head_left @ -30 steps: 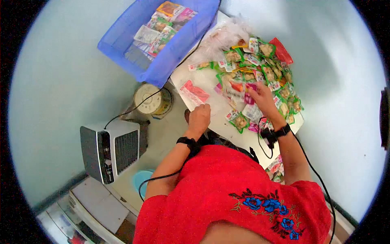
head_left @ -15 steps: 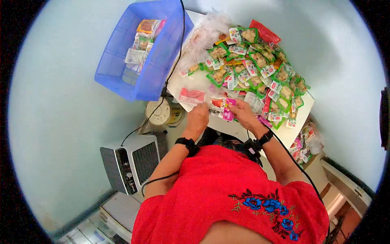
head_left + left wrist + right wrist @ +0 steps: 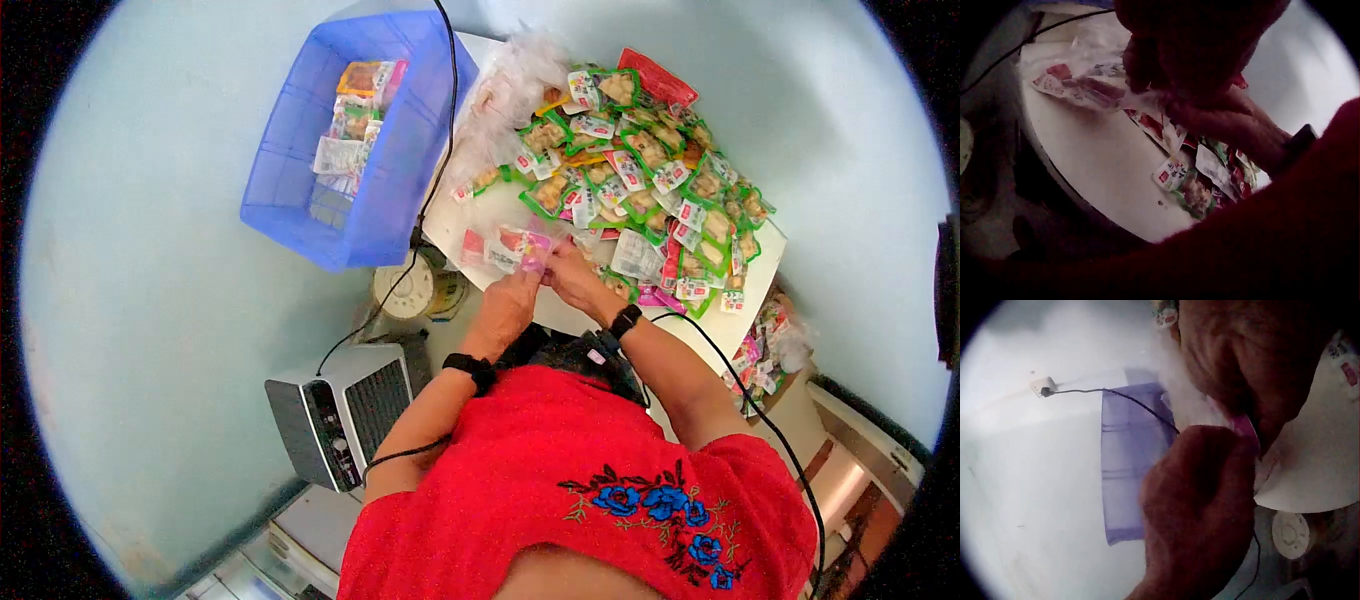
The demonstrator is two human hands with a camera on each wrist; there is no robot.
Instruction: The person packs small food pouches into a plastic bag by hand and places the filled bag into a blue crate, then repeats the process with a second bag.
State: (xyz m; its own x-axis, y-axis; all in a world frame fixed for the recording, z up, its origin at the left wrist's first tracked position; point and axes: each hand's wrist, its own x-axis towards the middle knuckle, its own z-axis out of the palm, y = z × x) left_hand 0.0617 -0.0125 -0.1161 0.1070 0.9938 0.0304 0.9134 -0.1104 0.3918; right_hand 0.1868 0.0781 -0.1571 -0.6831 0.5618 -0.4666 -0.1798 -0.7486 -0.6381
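Fingers of the left hand [image 3: 507,310] and the right hand [image 3: 578,280] pinch a packet [image 3: 537,250] at its pink end, hands side by side. The packet is over the near left part of the table [image 3: 1104,159], left of a pile of packets [image 3: 645,180]. At far left, a blue crate [image 3: 385,235] contains more packets.

Upper garment [image 3: 500,460]: red, short-sleeved, curved neckline at 6 o'clock. Embroidery [image 3: 664,502], toward 4 o'clock: blue flowers, black leaves, olive stems. Each wrist: one black strap (left strap [image 3: 470,372]; right strap [image 3: 626,320]). Black cables: left cable [image 3: 408,452] toward 8 o'clock; right cable [image 3: 743,380] toward 5 o'clock.
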